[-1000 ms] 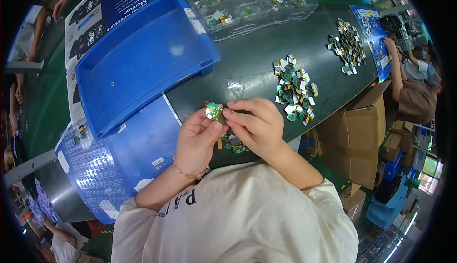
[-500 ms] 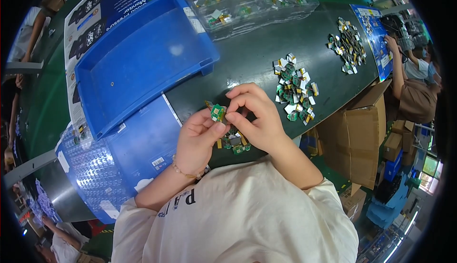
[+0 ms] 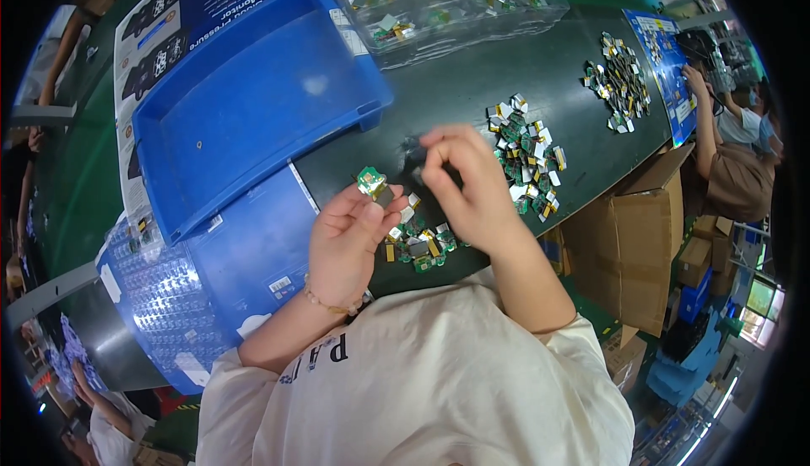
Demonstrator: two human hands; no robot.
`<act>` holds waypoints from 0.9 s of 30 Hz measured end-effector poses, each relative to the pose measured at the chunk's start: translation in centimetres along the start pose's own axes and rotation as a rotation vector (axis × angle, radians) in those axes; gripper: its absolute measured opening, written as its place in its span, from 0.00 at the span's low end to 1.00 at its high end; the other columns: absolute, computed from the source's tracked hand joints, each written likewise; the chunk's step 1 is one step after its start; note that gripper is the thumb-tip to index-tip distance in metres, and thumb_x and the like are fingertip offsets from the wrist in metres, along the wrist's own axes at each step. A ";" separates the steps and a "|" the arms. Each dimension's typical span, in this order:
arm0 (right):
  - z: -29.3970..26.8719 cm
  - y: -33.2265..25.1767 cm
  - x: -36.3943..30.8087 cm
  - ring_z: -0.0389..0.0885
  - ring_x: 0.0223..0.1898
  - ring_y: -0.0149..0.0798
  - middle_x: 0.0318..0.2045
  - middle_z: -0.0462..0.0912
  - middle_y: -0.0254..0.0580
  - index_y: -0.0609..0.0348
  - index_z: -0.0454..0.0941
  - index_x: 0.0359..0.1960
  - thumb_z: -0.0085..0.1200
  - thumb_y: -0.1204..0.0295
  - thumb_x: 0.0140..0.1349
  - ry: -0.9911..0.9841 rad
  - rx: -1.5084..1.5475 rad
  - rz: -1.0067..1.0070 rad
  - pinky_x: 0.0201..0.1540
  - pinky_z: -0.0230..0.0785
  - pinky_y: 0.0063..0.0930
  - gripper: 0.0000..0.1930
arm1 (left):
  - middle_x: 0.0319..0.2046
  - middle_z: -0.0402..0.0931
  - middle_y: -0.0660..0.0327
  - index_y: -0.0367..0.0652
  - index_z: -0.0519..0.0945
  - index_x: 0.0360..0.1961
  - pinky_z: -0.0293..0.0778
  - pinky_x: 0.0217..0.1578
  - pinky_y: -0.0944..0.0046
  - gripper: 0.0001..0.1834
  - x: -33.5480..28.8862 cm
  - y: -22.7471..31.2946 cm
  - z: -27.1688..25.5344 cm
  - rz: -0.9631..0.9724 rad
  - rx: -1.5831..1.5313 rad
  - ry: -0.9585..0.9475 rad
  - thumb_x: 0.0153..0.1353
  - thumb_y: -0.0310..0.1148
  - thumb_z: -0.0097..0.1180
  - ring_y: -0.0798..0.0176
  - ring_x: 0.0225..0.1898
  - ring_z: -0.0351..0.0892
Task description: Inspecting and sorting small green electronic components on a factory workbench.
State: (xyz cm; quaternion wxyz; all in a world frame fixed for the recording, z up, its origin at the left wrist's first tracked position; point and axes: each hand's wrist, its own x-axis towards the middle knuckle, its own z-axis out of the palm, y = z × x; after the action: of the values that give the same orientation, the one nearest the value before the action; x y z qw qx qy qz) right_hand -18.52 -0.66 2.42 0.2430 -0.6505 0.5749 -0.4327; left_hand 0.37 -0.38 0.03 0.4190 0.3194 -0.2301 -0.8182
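Observation:
A small green circuit board [image 3: 371,181] with a shiny metal patch and a grey block is pinched between the thumb and fingers of my left hand [image 3: 348,234], which wears a bead bracelet. To its right, my right hand [image 3: 464,188] is held apart from the board, fingers curled and thumb near the index finger. Motion blurs its fingertips, and a dark smudge shows beside them; what they hold, if anything, I cannot make out. Below and between both hands lies a small pile of similar boards [image 3: 422,251] on the dark green table, partly hidden by my left hand.
A blue plastic bin [image 3: 253,103] stands at left, on printed sheets. Clear plastic trays [image 3: 439,10] with boards sit at the back. Two board heaps [image 3: 529,154] [image 3: 618,82] lie rightward. A cardboard box [image 3: 629,247] stands by the table edge; another person [image 3: 726,162] works at far right.
My right hand has come away from the board and moved slightly right. The board in my left hand has turned and shifted left, showing its metal patch and grey block.

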 end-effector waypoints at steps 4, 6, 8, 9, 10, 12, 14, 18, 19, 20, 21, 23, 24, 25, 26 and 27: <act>0.2 2.5 1.9 0.74 0.43 0.49 0.42 0.76 0.43 0.59 0.74 0.28 0.59 0.75 0.51 -0.001 -0.342 -0.071 0.45 0.67 0.37 0.06 | 0.44 0.77 0.53 0.38 0.73 0.52 0.74 0.45 0.62 0.15 -0.3 0.1 0.2 0.092 0.020 0.009 0.69 0.33 0.43 0.58 0.44 0.78; 0.7 2.5 2.1 0.73 0.44 0.50 0.41 0.77 0.42 0.59 0.74 0.28 0.60 0.75 0.50 0.020 -0.434 -0.077 0.46 0.67 0.38 0.07 | 0.39 0.77 0.55 0.35 0.72 0.51 0.72 0.40 0.65 0.15 -0.2 0.3 0.3 0.062 -0.049 -0.015 0.69 0.33 0.43 0.61 0.38 0.76; 1.1 2.5 2.2 0.73 0.44 0.50 0.40 0.76 0.41 0.57 0.75 0.29 0.63 0.74 0.46 0.022 -0.487 -0.014 0.46 0.66 0.40 0.10 | 0.36 0.76 0.56 0.34 0.73 0.50 0.70 0.38 0.65 0.14 -0.3 0.5 1.0 0.078 -0.005 -0.021 0.68 0.32 0.44 0.62 0.36 0.75; 1.3 2.5 2.3 0.73 0.44 0.50 0.40 0.76 0.41 0.57 0.75 0.29 0.63 0.74 0.46 0.026 -0.491 -0.011 0.46 0.66 0.40 0.10 | 0.34 0.76 0.57 0.32 0.73 0.48 0.69 0.36 0.66 0.14 -0.4 0.5 1.3 0.094 0.039 -0.026 0.68 0.30 0.45 0.64 0.33 0.73; 1.2 2.3 2.1 0.73 0.44 0.50 0.40 0.76 0.42 0.56 0.75 0.31 0.64 0.73 0.45 0.039 -0.489 -0.014 0.46 0.66 0.40 0.12 | 0.34 0.76 0.57 0.32 0.73 0.48 0.69 0.36 0.66 0.14 -0.5 0.5 1.3 0.088 0.036 -0.037 0.68 0.30 0.45 0.64 0.33 0.73; 1.1 2.0 2.0 0.73 0.44 0.50 0.40 0.76 0.42 0.55 0.75 0.34 0.65 0.72 0.44 0.063 -0.500 -0.008 0.46 0.66 0.40 0.14 | 0.34 0.76 0.59 0.33 0.77 0.44 0.70 0.38 0.69 0.09 -0.8 0.8 1.0 0.095 0.365 -0.105 0.66 0.25 0.47 0.68 0.34 0.74; 0.9 1.7 1.9 0.73 0.44 0.50 0.42 0.75 0.42 0.54 0.75 0.40 0.66 0.70 0.43 0.056 -0.462 -0.024 0.46 0.67 0.40 0.19 | 0.32 0.74 0.61 0.33 0.78 0.38 0.70 0.35 0.71 0.06 -0.9 0.7 1.4 0.079 0.339 -0.088 0.63 0.22 0.51 0.70 0.33 0.73; -2.8 0.8 1.4 0.75 0.44 0.49 0.39 0.78 0.44 0.54 0.76 0.44 0.64 0.69 0.48 0.147 -0.389 -0.038 0.46 0.68 0.38 0.20 | 0.29 0.72 0.61 0.35 0.79 0.39 0.69 0.33 0.71 0.07 -0.8 1.1 0.4 0.148 0.622 -0.097 0.60 0.19 0.53 0.69 0.31 0.71; -4.4 1.8 1.0 0.76 0.41 0.47 0.37 0.80 0.43 0.54 0.78 0.42 0.61 0.71 0.52 0.237 -0.446 -0.017 0.45 0.68 0.37 0.15 | 0.28 0.72 0.61 0.35 0.80 0.38 0.68 0.33 0.71 0.07 -0.5 1.4 1.1 0.258 0.850 -0.113 0.59 0.19 0.54 0.69 0.31 0.71; -6.1 2.5 0.7 0.76 0.39 0.47 0.35 0.81 0.42 0.54 0.80 0.38 0.60 0.72 0.53 0.234 -0.515 0.099 0.43 0.68 0.37 0.10 | 0.28 0.72 0.62 0.34 0.80 0.36 0.67 0.33 0.71 0.06 -0.6 1.8 1.5 0.375 1.080 -0.111 0.58 0.19 0.55 0.69 0.31 0.71; -7.4 3.5 0.3 0.76 0.38 0.47 0.35 0.81 0.41 0.54 0.81 0.37 0.59 0.72 0.53 0.217 -0.575 0.139 0.42 0.68 0.37 0.08 | 0.29 0.73 0.60 0.35 0.81 0.33 0.66 0.33 0.71 0.05 -0.6 1.8 1.8 0.400 1.119 -0.120 0.58 0.21 0.54 0.68 0.32 0.72; -9.7 4.5 -0.8 0.76 0.38 0.46 0.34 0.80 0.40 0.54 0.82 0.35 0.59 0.73 0.53 0.202 -0.638 0.183 0.42 0.68 0.36 0.07 | 0.29 0.74 0.59 0.36 0.81 0.32 0.67 0.31 0.68 0.04 0.0 1.5 1.8 0.510 1.187 -0.157 0.57 0.22 0.55 0.64 0.30 0.72; -10.7 4.5 -1.2 0.76 0.37 0.46 0.33 0.80 0.40 0.54 0.82 0.35 0.60 0.73 0.52 0.142 -0.596 0.208 0.41 0.69 0.35 0.08 | 0.30 0.75 0.58 0.38 0.81 0.31 0.68 0.29 0.66 0.03 0.3 1.4 1.7 0.622 1.252 -0.186 0.57 0.24 0.56 0.61 0.28 0.73; -11.4 4.6 -1.6 0.76 0.37 0.45 0.33 0.80 0.40 0.55 0.83 0.34 0.62 0.73 0.51 0.079 -0.555 0.233 0.40 0.69 0.35 0.08 | 0.30 0.75 0.58 0.38 0.81 0.31 0.68 0.29 0.66 0.03 0.4 1.3 1.8 0.620 1.247 -0.186 0.57 0.24 0.56 0.61 0.28 0.73; -11.9 4.7 -1.9 0.76 0.37 0.45 0.33 0.80 0.40 0.55 0.83 0.34 0.62 0.73 0.51 0.075 -0.559 0.234 0.40 0.69 0.35 0.08 | 0.30 0.75 0.58 0.39 0.81 0.31 0.68 0.31 0.64 0.04 0.5 1.3 2.0 0.661 1.331 -0.219 0.57 0.26 0.55 0.59 0.29 0.73; -12.3 5.0 -2.2 0.76 0.37 0.44 0.33 0.80 0.40 0.56 0.82 0.35 0.63 0.73 0.50 0.030 -0.534 0.272 0.39 0.69 0.34 0.09 | 0.31 0.76 0.57 0.40 0.81 0.31 0.69 0.34 0.61 0.05 0.5 1.3 2.0 0.703 1.414 -0.250 0.58 0.27 0.54 0.56 0.30 0.73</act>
State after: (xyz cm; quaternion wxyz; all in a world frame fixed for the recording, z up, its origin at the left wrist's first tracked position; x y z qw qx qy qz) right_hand -31.53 2.57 3.99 0.1107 -0.6019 0.7539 -0.2390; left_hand -0.60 -1.29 2.07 0.3219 0.3241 -0.8268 -0.3283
